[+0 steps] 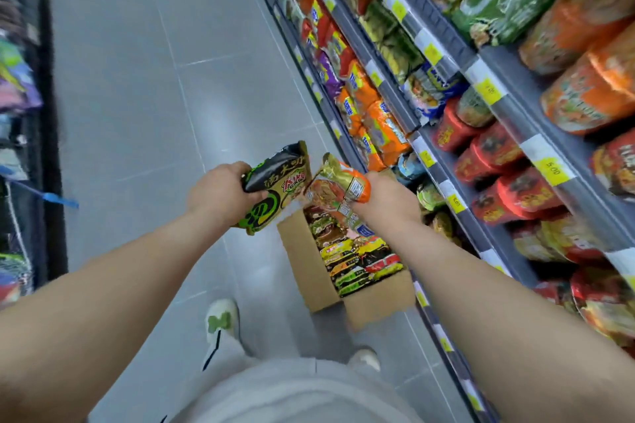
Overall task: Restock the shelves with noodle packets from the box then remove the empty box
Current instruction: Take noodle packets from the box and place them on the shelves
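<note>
An open cardboard box (pixel 302 268) stands on the floor against the shelving, packed with several noodle packets (pixel 357 257). My left hand (pixel 216 192) grips a black, gold and green noodle packet (pixel 278 185) above the box's far end. My right hand (pixel 385 203) grips an orange and gold noodle packet (pixel 338 185) right beside it. The two packets almost touch. Both are held in the air, level with the lower shelves (pixel 457 161) on the right.
Grey shelving runs along the right, full of orange, red and green noodle packs, with yellow price tags (pixel 488 87) on its edges. Another rack (pixel 20 113) lines the left. The grey tiled aisle floor (pixel 144 79) lies between. My shoes (pixel 221 321) stand just behind the box.
</note>
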### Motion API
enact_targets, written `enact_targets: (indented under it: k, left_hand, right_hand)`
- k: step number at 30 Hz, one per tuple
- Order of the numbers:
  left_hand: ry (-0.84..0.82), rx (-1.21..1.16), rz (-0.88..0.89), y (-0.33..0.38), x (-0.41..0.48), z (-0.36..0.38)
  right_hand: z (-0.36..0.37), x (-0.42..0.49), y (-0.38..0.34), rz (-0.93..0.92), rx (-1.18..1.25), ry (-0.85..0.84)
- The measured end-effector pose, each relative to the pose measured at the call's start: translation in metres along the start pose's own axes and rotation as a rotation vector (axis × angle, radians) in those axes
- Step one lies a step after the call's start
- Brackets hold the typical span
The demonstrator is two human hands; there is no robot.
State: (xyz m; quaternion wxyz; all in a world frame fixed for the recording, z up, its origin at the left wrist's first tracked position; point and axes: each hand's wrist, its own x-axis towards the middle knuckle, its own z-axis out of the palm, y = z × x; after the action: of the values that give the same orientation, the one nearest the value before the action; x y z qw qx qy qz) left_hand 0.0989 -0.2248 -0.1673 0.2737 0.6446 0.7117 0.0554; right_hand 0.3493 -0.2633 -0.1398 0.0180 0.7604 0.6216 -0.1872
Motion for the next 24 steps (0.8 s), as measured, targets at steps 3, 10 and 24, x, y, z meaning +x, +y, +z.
enact_targets:
  k: [3,10,24]
  left_hand:
    - [-0.012,0.042,0.03,-0.051,0.031,-0.048]
    - [0.043,0.041,-0.016,-0.122,0.101,-0.139]
    - [0.163,-0.078,-0.11,-0.132,0.343,-0.25]
  right_hand:
    - [0.006,0.023,-0.072,0.025,-0.002,0.025]
    - [-0.003,0.075,-0.188,0.0,0.014,0.119]
    - [-0.078,0.346,-0.328,-0.161,-0.014,0.152]
